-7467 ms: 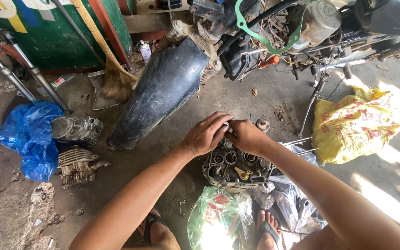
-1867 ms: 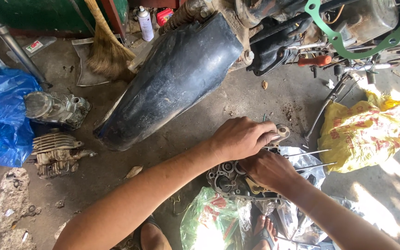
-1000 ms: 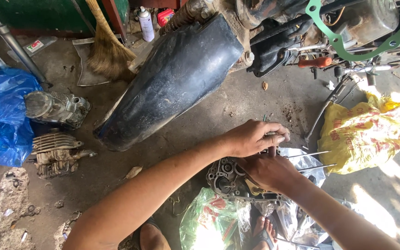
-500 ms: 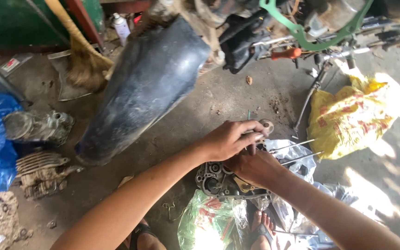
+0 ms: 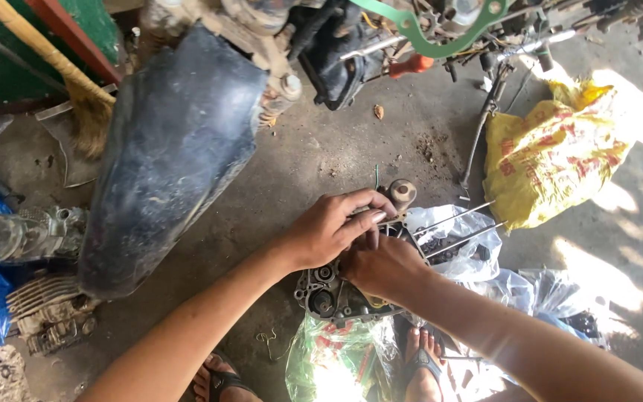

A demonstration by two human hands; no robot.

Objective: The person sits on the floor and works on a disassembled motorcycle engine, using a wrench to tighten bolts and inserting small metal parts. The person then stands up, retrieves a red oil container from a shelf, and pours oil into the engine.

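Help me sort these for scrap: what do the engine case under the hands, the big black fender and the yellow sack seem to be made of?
Engine case: looks like cast metal, probably aluminium, dull grey with round bores and grime. Black fender: smooth curved shell, scuffed and dusty; painted metal or plastic, cannot tell which. Yellow sack: thin crinkled plastic, glossy, printed in red.

Bare forearms without sleeves, bare hands (image 5: 336,231), and dark strapped sandals (image 5: 418,361) on both feet.

Sunlit patches on dusty concrete floor (image 5: 314,149)
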